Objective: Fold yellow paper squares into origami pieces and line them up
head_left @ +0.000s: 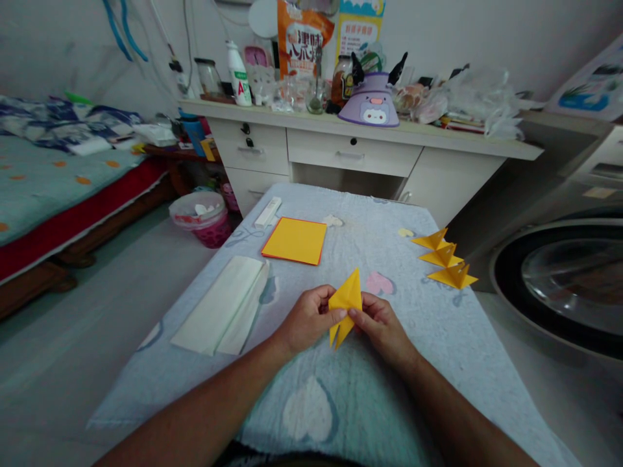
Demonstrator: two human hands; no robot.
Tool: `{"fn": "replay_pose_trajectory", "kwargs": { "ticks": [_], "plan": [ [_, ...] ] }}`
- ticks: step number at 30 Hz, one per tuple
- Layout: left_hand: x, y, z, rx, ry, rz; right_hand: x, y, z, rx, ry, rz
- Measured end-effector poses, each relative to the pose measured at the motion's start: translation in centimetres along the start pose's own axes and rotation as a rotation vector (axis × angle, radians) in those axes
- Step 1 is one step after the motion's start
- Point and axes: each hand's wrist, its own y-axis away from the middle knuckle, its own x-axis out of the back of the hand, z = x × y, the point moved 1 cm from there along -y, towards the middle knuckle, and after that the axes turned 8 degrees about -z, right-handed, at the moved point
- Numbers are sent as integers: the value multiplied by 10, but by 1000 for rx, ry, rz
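A piece of folded yellow origami paper (347, 293) is held between both hands above the table. It has a pointed top and two narrow points hanging at the bottom. My left hand (311, 318) pinches its left edge, thumb in front and fingers behind. On the other edge, my right hand (384, 322) grips it the same way, the two thumbs almost meeting at its middle. Beyond my hands lies a stack of square yellow paper (296, 240) with orange-red edges. Several folded yellow paper birds (452, 277) stand in a row at the table's right side.
A cloth with printed hearts covers the table (311, 415). A folded pale paper packet (221, 305) lies left, a small white box (268, 212) farther back. Around stand a cluttered white desk (350, 152), a washing machine (574, 279), a pink bin (209, 227) and a bed (73, 188).
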Motion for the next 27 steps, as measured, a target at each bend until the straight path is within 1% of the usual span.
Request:
{"fn": "replay_pose_trajectory", "kwargs": {
  "ticks": [5,12,16,21,24,27],
  "plan": [
    [-3,3,5,46,-98,-47,2,-1,1,37,-69,29],
    [-5,2,4,56,-231,-85,1,1,2,-41,-92,86],
    [-4,2,-1,75,-270,-87,4,1,0,-8,-66,109],
    [-4,2,2,102,-267,-102,16,0,-2,69,-16,178],
    [-1,2,6,93,-250,-81,22,-1,-2,84,-19,236],
    [7,2,12,70,-237,-19,25,-2,-2,94,-34,271]
  ]
}}
